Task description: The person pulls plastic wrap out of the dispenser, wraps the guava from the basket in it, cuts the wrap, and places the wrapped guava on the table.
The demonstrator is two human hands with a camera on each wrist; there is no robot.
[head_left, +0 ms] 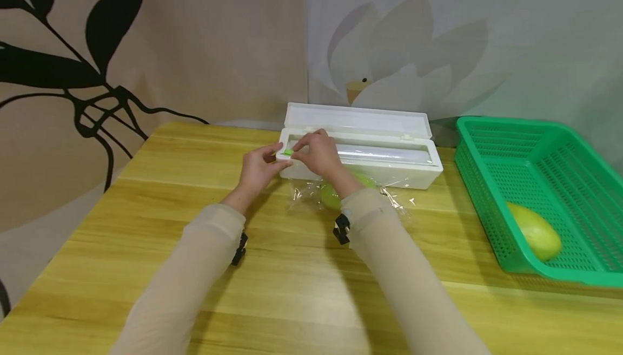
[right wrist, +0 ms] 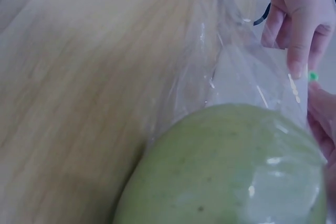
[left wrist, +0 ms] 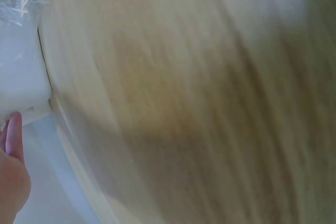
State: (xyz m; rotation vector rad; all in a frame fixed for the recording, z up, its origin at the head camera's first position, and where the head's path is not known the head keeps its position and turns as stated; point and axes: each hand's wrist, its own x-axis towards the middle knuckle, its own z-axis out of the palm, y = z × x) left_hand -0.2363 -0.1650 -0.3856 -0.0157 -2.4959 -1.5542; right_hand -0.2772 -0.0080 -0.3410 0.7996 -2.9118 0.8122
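A white cling film dispenser (head_left: 389,175) stands at the back of the table, its lid (head_left: 357,120) raised and a film roll (head_left: 384,153) inside. My left hand (head_left: 256,172) grips the dispenser's left end, thumb at the front corner and fingers further back. With fingertips together, my right hand (head_left: 320,155) pinches the small green slide cutter (head_left: 288,152) at the left end of the front edge. Under my right wrist, in front of the dispenser, lies a green fruit (right wrist: 220,166) covered by clear film (right wrist: 191,72) that spreads out on both sides.
To the right stands a green plastic basket (head_left: 491,225) with a yellow-green fruit (head_left: 534,231) in it. A wall (head_left: 233,46) rises right behind the dispenser. The wooden table (head_left: 292,290) has its left edge running diagonally.
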